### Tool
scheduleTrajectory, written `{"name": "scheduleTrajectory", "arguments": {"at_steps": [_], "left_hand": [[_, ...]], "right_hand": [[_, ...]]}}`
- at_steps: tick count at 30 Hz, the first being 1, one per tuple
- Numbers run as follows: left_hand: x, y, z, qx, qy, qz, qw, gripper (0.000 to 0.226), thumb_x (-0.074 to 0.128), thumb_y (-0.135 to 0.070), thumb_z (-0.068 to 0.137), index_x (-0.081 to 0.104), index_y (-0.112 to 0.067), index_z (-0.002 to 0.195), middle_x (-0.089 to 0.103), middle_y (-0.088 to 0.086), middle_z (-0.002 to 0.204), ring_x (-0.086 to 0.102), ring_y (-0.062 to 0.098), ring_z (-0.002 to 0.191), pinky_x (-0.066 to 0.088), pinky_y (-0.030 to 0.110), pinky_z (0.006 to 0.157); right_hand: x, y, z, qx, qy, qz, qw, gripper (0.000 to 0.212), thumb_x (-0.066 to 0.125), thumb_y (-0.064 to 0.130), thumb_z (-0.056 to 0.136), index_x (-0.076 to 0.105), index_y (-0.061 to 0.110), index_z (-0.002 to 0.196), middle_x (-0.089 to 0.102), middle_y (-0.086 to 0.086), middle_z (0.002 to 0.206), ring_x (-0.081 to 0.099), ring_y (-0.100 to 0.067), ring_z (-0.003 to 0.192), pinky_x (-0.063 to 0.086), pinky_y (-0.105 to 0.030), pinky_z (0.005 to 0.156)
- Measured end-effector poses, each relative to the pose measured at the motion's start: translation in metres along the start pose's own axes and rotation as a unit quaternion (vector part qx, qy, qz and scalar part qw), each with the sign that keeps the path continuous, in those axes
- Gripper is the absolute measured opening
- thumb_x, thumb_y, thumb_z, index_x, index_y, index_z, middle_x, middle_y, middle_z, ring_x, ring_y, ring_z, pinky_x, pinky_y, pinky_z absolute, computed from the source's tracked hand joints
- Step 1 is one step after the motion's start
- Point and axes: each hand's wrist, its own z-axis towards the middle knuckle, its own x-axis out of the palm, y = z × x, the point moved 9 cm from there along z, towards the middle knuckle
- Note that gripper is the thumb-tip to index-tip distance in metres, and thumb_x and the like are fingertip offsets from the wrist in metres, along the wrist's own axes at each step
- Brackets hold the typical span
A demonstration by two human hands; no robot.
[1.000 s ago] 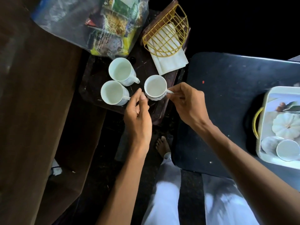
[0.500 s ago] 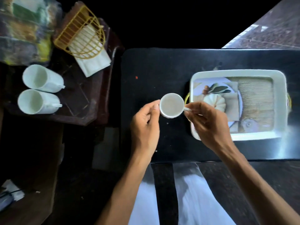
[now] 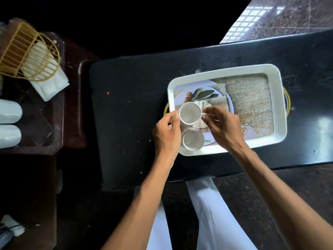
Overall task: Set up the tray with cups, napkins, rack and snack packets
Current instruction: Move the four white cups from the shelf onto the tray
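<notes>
- Over the left end of the white tray (image 3: 273,98), both hands hold one white cup (image 3: 190,113), mouth up.
- The right hand (image 3: 222,126) has its fingers (image 3: 207,112) pinched narrow on the cup's small handle, at the cup's right side.
- The left hand (image 3: 166,133) steadies the cup's opposite side with thumb and fingertips pressed to the rim; its other fingers are curled in.
- A second white cup (image 3: 192,139) already stands upright in the tray's near-left corner, just beside the held one.
- The tray, printed with a plate, leaves and burlap, lies on the black tabletop (image 3: 129,105); a yellow handle (image 3: 288,100) shows at its right end.
- Well apart at far left, on a dark brown side table (image 3: 72,105), two more white cups (image 3: 10,123) stand side by side.
- Behind them, the yellow wire rack (image 3: 27,55) lies over a stack of white napkins (image 3: 48,82).
</notes>
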Motion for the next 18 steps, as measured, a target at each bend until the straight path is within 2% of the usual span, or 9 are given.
{"name": "scheduleTrajectory", "arguments": {"at_steps": [6,8,11,15,18], "left_hand": [[0.004,0.008,0.004,-0.006,-0.009,0.017,1.0,0.024,0.052,-0.027,0.103,0.073,-0.019,0.113,0.074,-0.008,0.106,0.07,0.014,0.106,0.057,0.043,0.099],[0.004,0.009,0.005,-0.008,-0.009,0.021,1.0,0.021,0.053,-0.028,0.103,0.073,-0.026,0.108,0.072,-0.017,0.1,0.07,0.011,0.103,0.058,0.041,0.098],[0.004,0.011,0.007,-0.005,-0.009,0.029,1.0,0.018,0.053,-0.027,0.103,0.069,-0.034,0.099,0.071,-0.02,0.096,0.071,0.01,0.101,0.059,0.041,0.096],[0.004,0.013,0.01,-0.002,-0.004,0.036,0.999,0.017,0.053,-0.028,0.103,0.069,-0.033,0.101,0.07,-0.02,0.097,0.07,0.011,0.102,0.059,0.042,0.096],[0.002,0.012,0.012,0.0,-0.005,0.041,0.999,0.017,0.052,-0.028,0.104,0.069,-0.032,0.101,0.069,-0.021,0.093,0.07,0.01,0.097,0.06,0.043,0.094]], "right_hand": [[0.009,-0.013,0.007,0.006,0.023,0.022,0.999,0.015,0.069,0.006,0.091,0.07,0.002,0.106,0.069,0.002,0.09,0.067,-0.009,0.083,0.047,0.0,0.073],[0.011,-0.017,0.008,0.008,0.031,0.024,0.999,0.016,0.069,0.005,0.091,0.07,0.001,0.106,0.068,0.001,0.09,0.067,-0.009,0.084,0.047,0.0,0.072],[0.013,-0.021,0.011,0.008,0.044,0.023,0.999,0.016,0.069,0.005,0.091,0.07,0.002,0.107,0.069,0.0,0.091,0.068,-0.01,0.085,0.049,-0.002,0.071],[0.017,-0.023,0.013,0.018,0.056,0.025,0.998,0.016,0.068,0.004,0.092,0.069,0.002,0.108,0.069,-0.002,0.091,0.067,-0.001,0.076,0.049,-0.002,0.064],[0.02,-0.025,0.014,0.028,0.06,0.028,0.997,0.015,0.068,0.003,0.092,0.068,0.002,0.107,0.068,-0.003,0.089,0.065,0.013,0.07,0.048,-0.001,0.059]]}}
